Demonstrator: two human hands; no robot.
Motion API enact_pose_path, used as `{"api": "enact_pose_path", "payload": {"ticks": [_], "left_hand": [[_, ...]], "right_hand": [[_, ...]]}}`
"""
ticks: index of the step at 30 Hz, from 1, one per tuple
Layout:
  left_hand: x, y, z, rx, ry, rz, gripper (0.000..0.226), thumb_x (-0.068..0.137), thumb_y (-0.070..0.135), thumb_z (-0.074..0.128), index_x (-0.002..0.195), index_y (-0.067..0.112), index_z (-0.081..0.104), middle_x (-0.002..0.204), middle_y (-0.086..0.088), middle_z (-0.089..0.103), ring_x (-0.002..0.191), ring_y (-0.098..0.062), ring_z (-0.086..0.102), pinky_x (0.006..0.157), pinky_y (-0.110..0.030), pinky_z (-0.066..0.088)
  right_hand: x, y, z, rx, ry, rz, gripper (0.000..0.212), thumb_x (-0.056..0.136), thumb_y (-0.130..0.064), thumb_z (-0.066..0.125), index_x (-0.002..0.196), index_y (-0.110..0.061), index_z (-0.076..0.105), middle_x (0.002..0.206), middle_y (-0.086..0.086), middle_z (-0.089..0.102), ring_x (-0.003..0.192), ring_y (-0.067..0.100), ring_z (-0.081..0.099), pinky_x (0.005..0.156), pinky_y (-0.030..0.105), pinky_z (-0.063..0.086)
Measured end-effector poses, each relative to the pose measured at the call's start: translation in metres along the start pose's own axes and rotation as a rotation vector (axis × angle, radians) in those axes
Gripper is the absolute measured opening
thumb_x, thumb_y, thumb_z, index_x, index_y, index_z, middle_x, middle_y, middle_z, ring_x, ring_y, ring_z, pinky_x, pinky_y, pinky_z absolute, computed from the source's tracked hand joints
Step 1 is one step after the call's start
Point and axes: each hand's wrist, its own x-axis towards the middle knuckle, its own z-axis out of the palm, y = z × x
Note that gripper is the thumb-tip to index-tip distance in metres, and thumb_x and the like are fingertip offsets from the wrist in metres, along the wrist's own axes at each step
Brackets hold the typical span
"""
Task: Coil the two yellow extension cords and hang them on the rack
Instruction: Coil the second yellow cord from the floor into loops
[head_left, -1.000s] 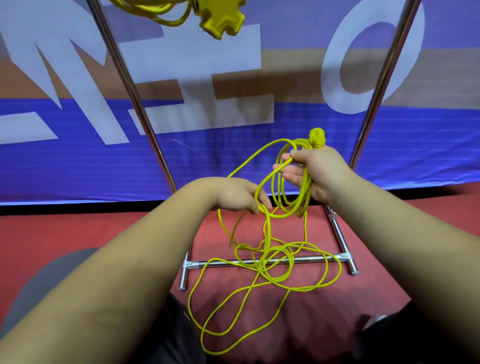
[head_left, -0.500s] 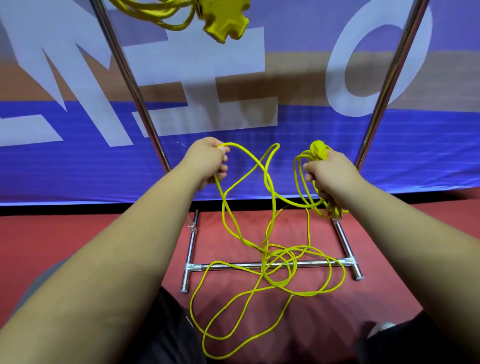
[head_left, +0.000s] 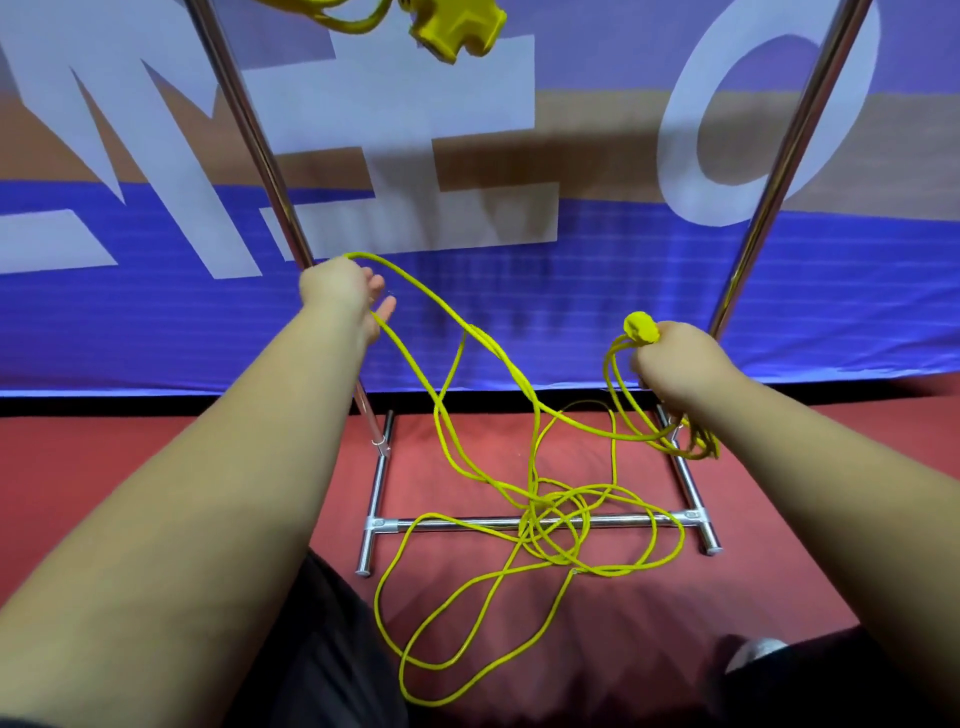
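Observation:
A thin yellow extension cord lies tangled on the red floor over the rack's base bar. My right hand is shut on its yellow plug and a few finished loops that hang below the fist. My left hand is stretched out to the left, near the rack's left pole, with a strand of the same cord draped over it and its fingers partly apart. A second yellow cord with a cross-shaped socket block hangs from the top of the chrome rack.
The rack's right pole rises just behind my right hand. Its base crossbar and two feet rest on the red floor. A blue banner with white letters stands close behind. My dark trouser legs and a shoe fill the bottom edge.
My left hand left my right hand, rose and swung out to the left, drawing a long strand of cord up off the floor. My right hand shifted slightly right, still gripping the plug and loops.

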Motion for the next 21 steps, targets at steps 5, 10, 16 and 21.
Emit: {"api": "enact_pose_path", "payload": {"ticks": [5, 10, 16, 21], "left_hand": [[-0.005, -0.030, 0.007, 0.519, -0.129, 0.040, 0.032, 0.102, 0.019, 0.031, 0.110, 0.018, 0.063, 0.084, 0.005, 0.065, 0.069, -0.015, 0.059, 0.072, -0.039, 0.050], [-0.005, -0.045, 0.010, 0.836, -0.198, 0.153, 0.025, 0.099, 0.020, 0.049, 0.116, 0.010, 0.064, 0.103, -0.004, 0.073, 0.090, -0.024, 0.068, 0.073, -0.035, 0.054], [-0.056, -0.125, 0.003, 1.915, -0.430, 0.443, 0.067, 0.094, 0.044, 0.064, 0.146, 0.007, 0.043, 0.148, -0.015, 0.046, 0.136, -0.036, 0.046, 0.102, -0.041, 0.042], [-0.089, -0.212, -0.002, 1.959, -0.906, 0.154, 0.049, 0.106, 0.040, 0.053, 0.146, 0.009, 0.055, 0.145, -0.006, 0.059, 0.130, -0.031, 0.057, 0.096, -0.032, 0.046]], "right_hand": [[0.001, -0.005, 0.001, 0.461, -0.035, 0.011, 0.010, 0.093, -0.008, 0.056, 0.085, -0.015, 0.055, 0.067, 0.007, 0.054, 0.052, 0.023, 0.043, 0.044, 0.028, 0.039], [-0.007, -0.024, 0.007, 0.804, -0.161, -0.012, 0.028, 0.100, -0.005, 0.055, 0.079, -0.021, 0.044, 0.062, 0.004, 0.045, 0.041, 0.013, 0.029, 0.045, 0.022, 0.026], [-0.010, -0.045, 0.007, 1.183, -0.190, 0.115, 0.026, 0.103, -0.007, 0.056, 0.087, -0.023, 0.045, 0.060, -0.002, 0.045, 0.041, 0.007, 0.029, 0.037, 0.018, 0.023], [-0.008, -0.046, 0.010, 1.351, -0.181, 0.210, 0.018, 0.106, -0.008, 0.051, 0.092, -0.019, 0.049, 0.061, -0.003, 0.046, 0.039, 0.004, 0.032, 0.034, 0.019, 0.023]]}}
